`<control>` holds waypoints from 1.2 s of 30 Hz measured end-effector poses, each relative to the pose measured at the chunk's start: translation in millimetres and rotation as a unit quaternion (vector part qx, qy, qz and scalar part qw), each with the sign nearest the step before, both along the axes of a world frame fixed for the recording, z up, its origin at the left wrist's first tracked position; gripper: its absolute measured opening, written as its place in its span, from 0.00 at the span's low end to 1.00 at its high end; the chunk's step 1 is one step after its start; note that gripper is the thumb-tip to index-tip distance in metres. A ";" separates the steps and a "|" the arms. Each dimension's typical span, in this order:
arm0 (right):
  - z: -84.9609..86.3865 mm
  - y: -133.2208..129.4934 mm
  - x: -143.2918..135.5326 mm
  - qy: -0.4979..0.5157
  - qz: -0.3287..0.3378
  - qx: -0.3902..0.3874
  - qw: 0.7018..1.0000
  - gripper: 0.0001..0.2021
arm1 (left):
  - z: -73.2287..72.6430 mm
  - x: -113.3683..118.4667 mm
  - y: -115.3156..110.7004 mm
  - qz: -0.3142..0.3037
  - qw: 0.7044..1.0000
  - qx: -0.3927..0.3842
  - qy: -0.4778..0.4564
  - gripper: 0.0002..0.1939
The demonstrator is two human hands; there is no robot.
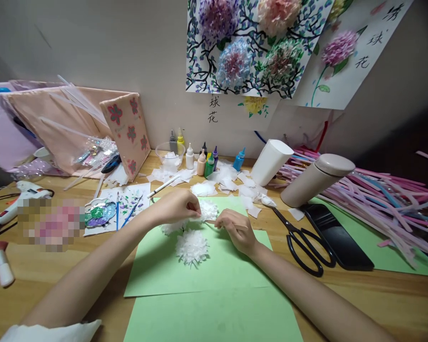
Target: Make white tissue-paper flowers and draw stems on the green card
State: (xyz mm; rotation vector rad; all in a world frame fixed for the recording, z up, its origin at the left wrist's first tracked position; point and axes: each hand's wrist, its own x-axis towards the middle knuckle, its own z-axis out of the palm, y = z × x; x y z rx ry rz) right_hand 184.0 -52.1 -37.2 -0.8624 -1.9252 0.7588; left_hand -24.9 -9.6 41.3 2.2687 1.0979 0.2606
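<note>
Two fluffy white paper flowers show clearly on the green paper [164, 270]: a front one [192, 247] and a back one [209, 210]. Part of another white cluster [173, 228] shows below my left wrist. My left hand [180, 205] is pinched at the left edge of the back flower; what its fingertips hold is too small to name. Right of that flower, my right hand [236, 229] is closed around a thin wooden stick [239, 227], its tip pointing left toward the flower.
Black scissors [305, 242] and a phone [337, 235] lie at right, beside a tumbler [317, 180] and pipe cleaners [371, 190]. Paint bottles [209, 166] and white paper scraps [203, 189] are behind. At left are a paint palette [100, 214], brushes and a glue gun [17, 204].
</note>
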 end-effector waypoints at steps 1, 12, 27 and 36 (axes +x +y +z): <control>-0.1 -0.2 0.0 0.010 -0.012 -0.013 1.000 0.21 | -3.2 2.9 -1.8 -0.009 1.000 -0.010 -0.002 0.06; -1.0 1.7 0.8 0.088 -0.091 -0.072 0.989 0.21 | -27.3 27.8 -11.8 0.058 0.991 0.084 0.086 0.09; -1.8 -1.1 -2.9 -0.039 0.015 0.113 0.993 0.17 | -32.0 28.4 -9.0 0.061 0.984 0.109 0.124 0.08; -2.2 -2.4 -4.0 -0.038 0.007 0.104 0.994 0.16 | -20.0 12.7 2.6 0.140 0.972 0.132 0.136 0.09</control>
